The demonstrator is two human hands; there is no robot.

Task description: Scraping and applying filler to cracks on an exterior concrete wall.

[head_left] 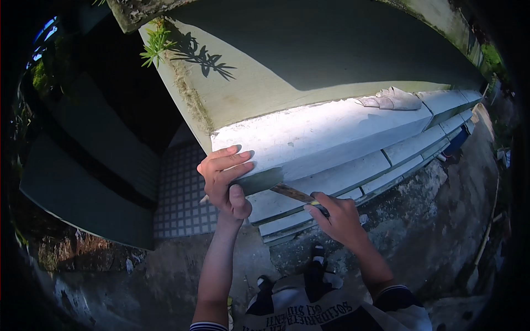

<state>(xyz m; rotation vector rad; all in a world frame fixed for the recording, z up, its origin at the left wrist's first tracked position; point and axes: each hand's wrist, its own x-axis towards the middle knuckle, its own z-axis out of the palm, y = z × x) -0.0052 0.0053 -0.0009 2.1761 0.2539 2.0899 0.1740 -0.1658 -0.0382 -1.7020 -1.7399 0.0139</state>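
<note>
A long white ledge (309, 129) runs along the base of a pale green wall, its front face grey-green near the left end. Over that left end lies my left hand (225, 174), its fingers stretched across the top and its thumb in front, holding no tool. My right hand (338, 216) is closed around the dark handle of a flat scraper (294, 192) with a brown-stained blade. The blade's tip meets the lower edge of the ledge's front face, just right of my left hand. Exact contact at the tip is hard to make out.
A crumpled greyish cloth (392, 100) lies on the ledge farther right. Lower white steps (353, 174) sit below it. A tiled floor (182, 193) is on the left, beside a dark opening. A green plant (157, 44) grows from the wall's corner. Rough concrete (408, 220) is underfoot.
</note>
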